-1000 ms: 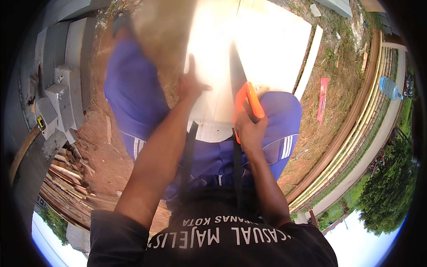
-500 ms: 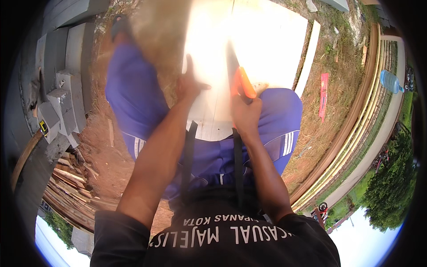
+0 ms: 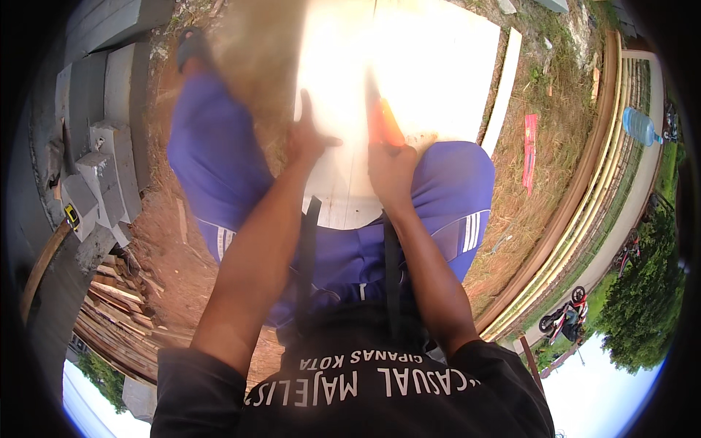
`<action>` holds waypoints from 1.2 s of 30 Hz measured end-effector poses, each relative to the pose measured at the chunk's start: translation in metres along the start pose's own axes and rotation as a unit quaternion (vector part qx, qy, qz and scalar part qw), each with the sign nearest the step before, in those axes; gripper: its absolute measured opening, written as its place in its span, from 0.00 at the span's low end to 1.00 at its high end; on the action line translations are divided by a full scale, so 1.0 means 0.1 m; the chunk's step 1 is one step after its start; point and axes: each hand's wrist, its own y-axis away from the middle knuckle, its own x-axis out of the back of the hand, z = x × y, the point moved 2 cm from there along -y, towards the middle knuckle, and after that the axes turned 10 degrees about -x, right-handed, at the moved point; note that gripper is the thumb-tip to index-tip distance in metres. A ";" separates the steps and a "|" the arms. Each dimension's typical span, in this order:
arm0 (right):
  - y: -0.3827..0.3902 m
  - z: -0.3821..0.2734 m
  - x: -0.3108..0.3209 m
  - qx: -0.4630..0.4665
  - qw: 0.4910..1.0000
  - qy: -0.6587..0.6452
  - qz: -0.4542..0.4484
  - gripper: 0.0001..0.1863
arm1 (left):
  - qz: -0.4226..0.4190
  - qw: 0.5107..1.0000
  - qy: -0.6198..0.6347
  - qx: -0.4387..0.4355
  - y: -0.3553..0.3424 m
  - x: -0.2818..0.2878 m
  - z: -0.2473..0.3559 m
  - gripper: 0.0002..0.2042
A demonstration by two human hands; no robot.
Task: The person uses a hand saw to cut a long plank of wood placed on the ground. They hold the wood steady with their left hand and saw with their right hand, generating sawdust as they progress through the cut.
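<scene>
A pale wooden board [image 3: 431, 80] lies in front of me, its upper part washed out by glare. My left hand [image 3: 308, 137] presses on the board's left edge, fingers stretched and thumb spread over the surface. In my right hand [image 3: 392, 166] is the orange handle of a handsaw [image 3: 389, 123], with the fingers wrapped round it. The saw's dark blade points away from me along a thin line on the board; its far end is lost in the glare. My right knee touches the board's near right side.
A narrow wood strip [image 3: 502, 91] lies along the board's right side. Farther right are a red strip [image 3: 529, 153], long poles [image 3: 584, 197] and a blue water jug [image 3: 641, 127]. Grey blocks [image 3: 109, 171], a tape measure [image 3: 71, 217] and stacked planks [image 3: 117, 306] are at left.
My right hand and the saw have shifted slightly left, and the handle looks turned more edge-on. My left hand stays on the board. A motorcycle on the road at right has come further into view.
</scene>
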 end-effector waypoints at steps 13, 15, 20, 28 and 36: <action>0.49 0.14 0.35 -0.055 0.998 -0.025 -0.024 0.06 | 0.007 0.999 -0.044 0.014 -0.01 -0.03 -0.01 0.76; -0.38 0.06 -0.09 -0.016 1.000 0.011 -0.007 0.12 | 0.007 0.999 -0.032 -0.008 -0.04 -0.08 -0.04 0.75; -0.13 0.06 -0.07 -0.049 0.999 -0.017 -0.005 0.11 | -0.041 0.997 0.043 0.044 0.02 0.08 0.09 0.71; 0.42 0.26 0.28 -0.055 0.997 -0.011 -0.046 0.06 | 0.004 0.998 -0.052 0.017 -0.03 -0.01 0.03 0.74; 0.50 0.18 0.27 -0.084 0.993 -0.070 -0.032 0.06 | 0.015 0.999 0.029 -0.023 -0.04 0.02 -0.02 0.74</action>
